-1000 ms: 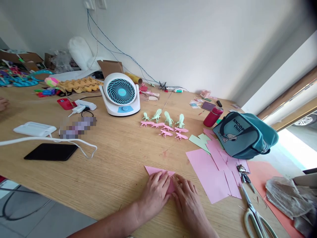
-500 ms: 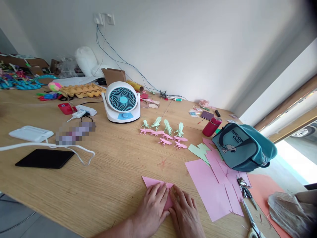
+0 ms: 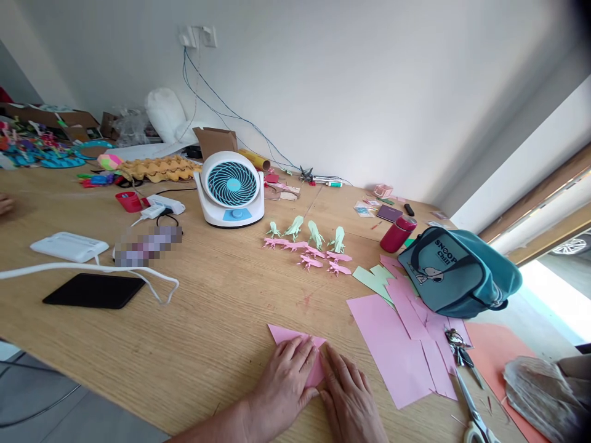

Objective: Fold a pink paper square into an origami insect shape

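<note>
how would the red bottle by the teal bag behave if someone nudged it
The red bottle might tip under a high push, as it stands taller than wide. Once down, its rounded sides would probably let it roll. Its smooth surface looks slightly slippery.

A teal bag (image 3: pixel 455 277) is carrying the only words that are showing clearly enough to read. On its front panel, dark letters are spelling "SNOOP", with the dark strap (image 3: pixel 475 258) running just beside the final P. Directly under that, "Chill" is standing on a second line, in a capital and small letters. Both lines are slanting down toward the right, and a white cartoon dog (image 3: pixel 433 275) is appearing below them. The hub of the white fan (image 3: pixel 234 184) is bearing a faint pale mark that is staying too small to read.
</note>
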